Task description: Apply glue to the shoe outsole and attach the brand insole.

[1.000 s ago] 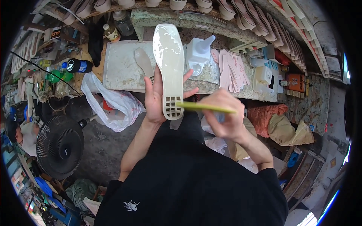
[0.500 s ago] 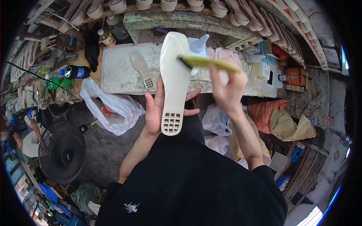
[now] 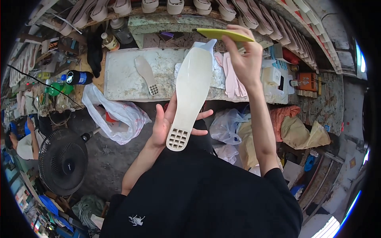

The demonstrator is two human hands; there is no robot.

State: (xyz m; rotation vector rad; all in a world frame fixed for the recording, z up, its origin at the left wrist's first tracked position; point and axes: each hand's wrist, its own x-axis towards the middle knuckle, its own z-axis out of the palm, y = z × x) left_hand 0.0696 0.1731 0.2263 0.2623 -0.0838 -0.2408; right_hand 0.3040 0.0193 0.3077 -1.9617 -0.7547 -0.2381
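A cream shoe sole [image 3: 193, 87] with a glossy wet-looking face and a grid of square holes at its heel lies across my left hand [image 3: 162, 127]. That hand supports it from below, with thumb and fingertips showing at its sides. Above and to the right, my right hand [image 3: 248, 59] grips a brush by its flat yellow-green handle [image 3: 226, 35]. The dark brush end is near a white, spouted plastic container [image 3: 210, 45], apart from the sole; its bristles barely show. Another sole [image 3: 145, 73] rests on the worktable [image 3: 119, 75].
Pink insole pieces [image 3: 233, 81] and a white jug [image 3: 272, 75] stand right on the table. Rows of soles [image 3: 260, 22] line the rack behind. Bottles [image 3: 79, 77] sit left. A plastic bag [image 3: 115, 115], black fan [image 3: 63, 160] and sacks [image 3: 299, 133] surround me; another person [image 3: 27, 144] is far left.
My right hand has lifted the brush off the sole, up and away toward the container. The sole has shifted slightly down and now leans with its toe end to the right.
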